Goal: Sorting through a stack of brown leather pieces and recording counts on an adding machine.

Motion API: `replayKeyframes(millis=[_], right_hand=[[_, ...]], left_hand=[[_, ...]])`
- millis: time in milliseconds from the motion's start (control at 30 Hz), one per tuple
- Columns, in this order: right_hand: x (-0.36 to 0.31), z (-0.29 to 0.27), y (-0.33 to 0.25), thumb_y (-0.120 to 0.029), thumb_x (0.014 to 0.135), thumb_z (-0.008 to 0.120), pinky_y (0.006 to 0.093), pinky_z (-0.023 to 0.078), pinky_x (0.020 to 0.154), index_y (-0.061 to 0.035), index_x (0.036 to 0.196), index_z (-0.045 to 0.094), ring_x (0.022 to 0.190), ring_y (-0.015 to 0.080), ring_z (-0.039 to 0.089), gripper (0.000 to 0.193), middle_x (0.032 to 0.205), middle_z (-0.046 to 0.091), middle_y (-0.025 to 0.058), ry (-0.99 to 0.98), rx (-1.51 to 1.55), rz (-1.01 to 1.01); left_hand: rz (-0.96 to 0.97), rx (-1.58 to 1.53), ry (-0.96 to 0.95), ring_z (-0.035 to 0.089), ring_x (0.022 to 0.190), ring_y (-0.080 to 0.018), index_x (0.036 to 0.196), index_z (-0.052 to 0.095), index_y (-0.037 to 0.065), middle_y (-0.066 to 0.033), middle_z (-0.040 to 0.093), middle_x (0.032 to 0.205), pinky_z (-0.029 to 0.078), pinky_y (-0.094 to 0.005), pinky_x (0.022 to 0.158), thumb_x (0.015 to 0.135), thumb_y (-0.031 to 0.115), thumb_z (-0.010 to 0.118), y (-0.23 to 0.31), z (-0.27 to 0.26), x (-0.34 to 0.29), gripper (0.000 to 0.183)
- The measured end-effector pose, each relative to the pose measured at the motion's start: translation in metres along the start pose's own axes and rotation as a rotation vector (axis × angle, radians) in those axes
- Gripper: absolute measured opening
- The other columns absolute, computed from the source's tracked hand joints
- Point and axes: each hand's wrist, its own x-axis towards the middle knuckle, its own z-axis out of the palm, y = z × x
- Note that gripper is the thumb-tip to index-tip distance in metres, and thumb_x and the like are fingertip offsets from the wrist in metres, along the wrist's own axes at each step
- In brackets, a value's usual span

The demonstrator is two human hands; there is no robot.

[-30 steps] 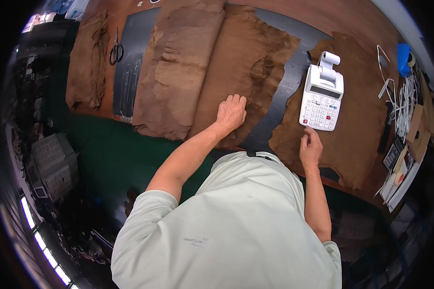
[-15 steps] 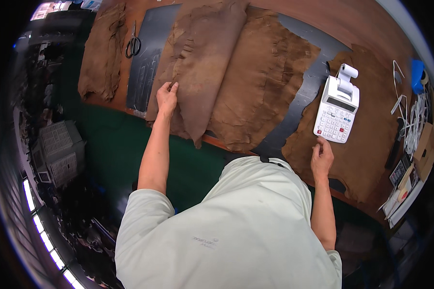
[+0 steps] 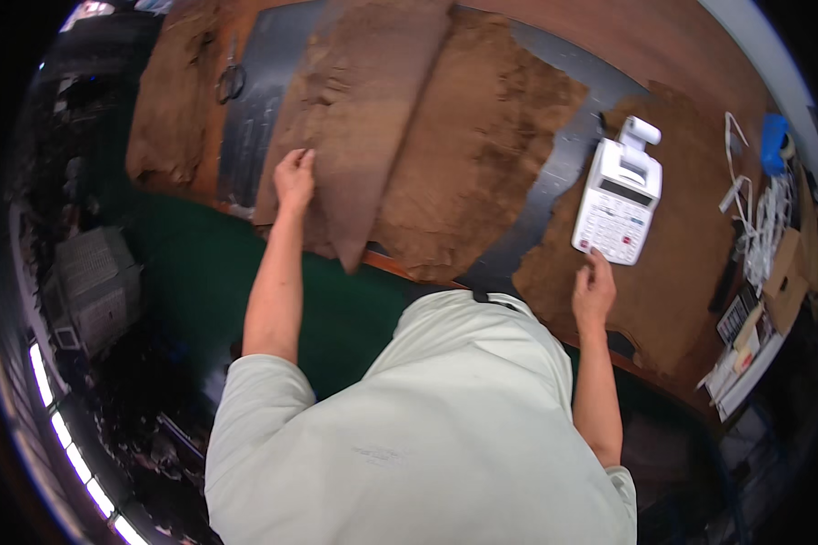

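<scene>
My left hand (image 3: pixel 294 183) is closed in a pinch on the near left part of a reddish-brown leather hide (image 3: pixel 359 118), which lies with a folded-over flap. The fingertips partly hide the pinched edge. At the near edge of a white printing calculator (image 3: pixel 616 200), my right hand (image 3: pixel 593 289) holds nothing; its fingers are loosely bent and apart, with the index fingertip by the lower left keys. Under the calculator spreads a brown hide (image 3: pixel 691 245). Another brown hide (image 3: pixel 482 154) lies between the two hands.
Black-handled scissors (image 3: pixel 231 84) lie on the wooden table beside a dark mat (image 3: pixel 264 100) and a hide (image 3: pixel 174 100) at far left. Toward the right edge are white cords (image 3: pixel 765 232), a cardboard box (image 3: pixel 784 272) and a blue tape dispenser (image 3: pixel 773 145). A grey crate (image 3: pixel 98 286) stands below left.
The whole view has shifted a little, so everything sits slightly further left and is more blurred. My left hand stays at the hide and my right hand stays by the calculator.
</scene>
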Motion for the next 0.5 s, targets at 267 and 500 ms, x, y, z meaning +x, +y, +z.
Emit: replayKeyframes(millis=[267, 500], right_hand=[[0.001, 0.003, -0.002, -0.006, 0.091, 0.059, 0.0442, 0.056, 0.082, -0.0035, 0.133, 0.054, 0.092, 0.0307, 0.07, 0.043, 0.154, 0.045, 0.0154, -0.06, -0.26, -0.076], [0.014, 0.0, -0.016, -0.009, 0.091, 0.059, 0.048, 0.056, 0.085, -0.0048, 0.137, 0.049, 0.101, 0.0375, 0.068, 0.047, 0.158, 0.041, 0.0149, -0.131, -0.304, -0.084]], left_hand=[[0.57, 0.397, 0.115, 0.044, 0.139, -0.0388, 0.148, 0.045, 0.002, -0.022, 0.047, 0.15, 0.037, -0.0449, 0.115, 0.099, 0.019, 0.059, 0.076, 0.007, -0.037, 0.053], [0.709, 0.566, -0.215, 0.023, 0.153, -0.0342, 0.159, 0.028, 0.007, -0.0163, 0.028, 0.164, 0.021, -0.0496, 0.124, 0.103, 0.034, 0.053, 0.085, 0.079, -0.092, 0.066]])
